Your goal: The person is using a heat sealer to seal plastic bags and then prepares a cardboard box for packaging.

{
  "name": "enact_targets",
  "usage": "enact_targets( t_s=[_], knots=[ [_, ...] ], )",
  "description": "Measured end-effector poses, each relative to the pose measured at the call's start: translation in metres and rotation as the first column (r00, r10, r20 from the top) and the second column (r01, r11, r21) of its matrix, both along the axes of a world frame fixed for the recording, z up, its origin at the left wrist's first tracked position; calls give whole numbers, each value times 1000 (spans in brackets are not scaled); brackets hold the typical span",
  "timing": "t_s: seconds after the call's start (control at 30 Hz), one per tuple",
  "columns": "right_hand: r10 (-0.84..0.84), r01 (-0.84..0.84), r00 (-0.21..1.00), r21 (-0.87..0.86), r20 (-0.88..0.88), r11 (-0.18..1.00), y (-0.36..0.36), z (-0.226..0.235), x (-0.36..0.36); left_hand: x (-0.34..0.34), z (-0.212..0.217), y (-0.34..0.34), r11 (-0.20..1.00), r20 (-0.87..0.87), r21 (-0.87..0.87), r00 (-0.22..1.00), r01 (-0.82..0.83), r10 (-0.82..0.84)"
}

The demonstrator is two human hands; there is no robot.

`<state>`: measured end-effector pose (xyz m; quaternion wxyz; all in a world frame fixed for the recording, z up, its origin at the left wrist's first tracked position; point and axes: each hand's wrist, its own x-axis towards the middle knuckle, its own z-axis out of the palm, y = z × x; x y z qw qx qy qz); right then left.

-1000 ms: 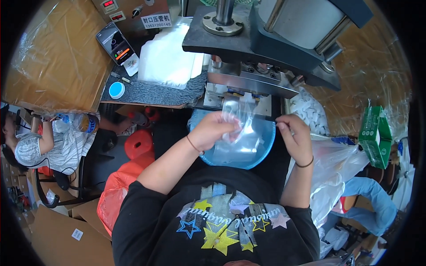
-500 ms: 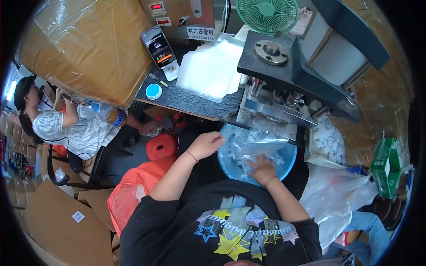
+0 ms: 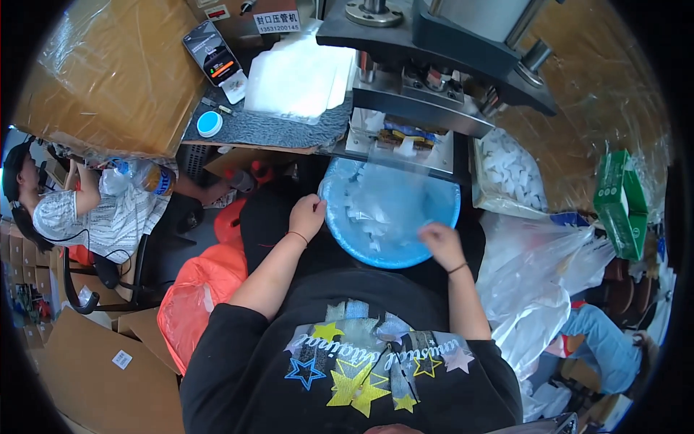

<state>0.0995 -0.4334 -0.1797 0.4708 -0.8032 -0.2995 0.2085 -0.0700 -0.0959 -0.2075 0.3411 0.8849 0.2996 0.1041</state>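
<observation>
A light blue basin [image 3: 454,195] sits in front of me below the press, with small white plastic pieces [image 3: 372,213] in it. At its left rim is my left hand [image 3: 308,217], fingers curled closed against the edge. My right hand [image 3: 442,244] is over the near right side of the basin; motion smears its fingers, and whether they hold anything is unclear. A clear plastic sheet [image 3: 397,172] hangs from the press's lower plate [image 3: 442,160] into the basin. Blue and yellowish parts show in the gap under the press's upper metal bar [image 3: 426,108].
Flat translucent bags [image 3: 293,79] lie stacked on the grey work surface [image 3: 271,130], beside a phone [image 3: 211,54] and a round blue-lidded tub [image 3: 210,124]. A box of white pieces [image 3: 512,170] stands right. Left are a large taped carton [image 3: 119,72] and a seated co-worker [image 3: 94,206].
My right hand has drawn back from among the pieces toward the basin's near right side. My left hand has curled at the rim. The press gap shows more openly, and the whole view has shifted.
</observation>
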Motion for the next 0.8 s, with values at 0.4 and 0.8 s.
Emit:
enact_targets(
  t_s=[0.4, 0.8],
  knots=[
    [-45, 656, 332, 196, -942, 729, -1, -48, 75, -17, 25, -41, 934, -207, -8, 913, 358, -352],
    [-65, 282, 908, -488, 414, 826, -35, -160, 110, 32, 56, -100, 695, 539, 31, 573, 719, -617]
  ],
)
